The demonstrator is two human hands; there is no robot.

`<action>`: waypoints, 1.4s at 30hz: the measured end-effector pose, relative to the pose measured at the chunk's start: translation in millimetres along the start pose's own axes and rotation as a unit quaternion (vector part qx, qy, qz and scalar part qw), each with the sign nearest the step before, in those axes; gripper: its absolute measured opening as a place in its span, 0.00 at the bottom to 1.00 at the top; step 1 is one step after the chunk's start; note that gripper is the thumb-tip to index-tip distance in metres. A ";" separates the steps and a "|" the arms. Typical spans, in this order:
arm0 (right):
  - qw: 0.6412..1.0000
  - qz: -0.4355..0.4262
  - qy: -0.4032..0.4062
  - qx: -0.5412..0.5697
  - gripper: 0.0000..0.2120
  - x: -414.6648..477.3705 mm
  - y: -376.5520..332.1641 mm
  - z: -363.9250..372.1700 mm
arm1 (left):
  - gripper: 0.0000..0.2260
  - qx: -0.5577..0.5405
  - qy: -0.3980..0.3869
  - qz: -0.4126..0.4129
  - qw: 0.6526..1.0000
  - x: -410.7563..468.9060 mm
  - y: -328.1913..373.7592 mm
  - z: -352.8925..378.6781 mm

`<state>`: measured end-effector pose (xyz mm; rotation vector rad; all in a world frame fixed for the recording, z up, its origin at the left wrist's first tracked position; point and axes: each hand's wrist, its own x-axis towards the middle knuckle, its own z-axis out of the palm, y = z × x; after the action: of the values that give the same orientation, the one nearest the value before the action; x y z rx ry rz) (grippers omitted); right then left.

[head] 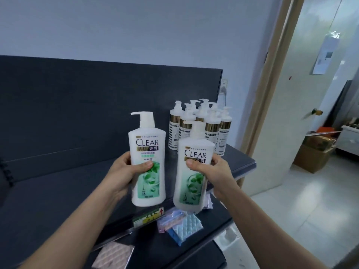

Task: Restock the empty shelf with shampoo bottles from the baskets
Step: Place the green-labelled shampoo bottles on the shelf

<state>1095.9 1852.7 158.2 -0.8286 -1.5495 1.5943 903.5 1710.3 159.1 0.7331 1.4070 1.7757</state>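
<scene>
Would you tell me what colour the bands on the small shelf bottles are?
Gold bands on the small bottles, clearest in the head view.

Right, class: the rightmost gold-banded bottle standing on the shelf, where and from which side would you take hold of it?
Take the rightmost bottle round its straight body, below the gold band, coming from the front right. It stands upright, the other bottles crowd its left, and the pump top is narrow.
</scene>
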 end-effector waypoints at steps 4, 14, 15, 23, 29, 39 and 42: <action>0.999 -0.004 -0.036 -0.005 0.15 31.8 4.7 5.5 | 0.23 0.022 0.054 0.006 0.998 18.4 0.2 -3.8; 0.994 0.007 -0.105 -0.008 0.21 117.7 22.9 34.8 | 0.19 0.056 0.124 0.015 0.991 74.1 -1.2 -26.6; 0.994 0.003 -0.111 -0.009 0.20 126.5 23.0 38.6 | 0.19 0.059 0.127 0.015 0.990 81.1 -1.2 -28.5; 0.992 0.002 -0.127 0.001 0.22 193.2 33.0 71.1 | 0.22 0.073 0.141 0.034 0.987 137.8 -4.6 -47.6; 0.990 0.012 -0.143 0.015 0.19 227.5 44.3 88.4 | 0.23 0.070 0.159 0.039 0.984 167.6 -16.9 -56.0; 0.983 0.034 -0.179 0.008 0.22 271.5 59.0 103.1 | 0.26 0.079 0.193 0.049 0.977 201.4 -39.4 -71.7; 0.983 0.031 -0.181 -0.006 0.24 280.8 64.6 107.4 | 0.33 0.081 0.192 0.043 0.977 204.5 -43.0 -72.7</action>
<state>856.0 2040.0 114.2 -0.6200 -1.7987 1.8595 739.0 1845.0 98.0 0.5584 1.8163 1.9605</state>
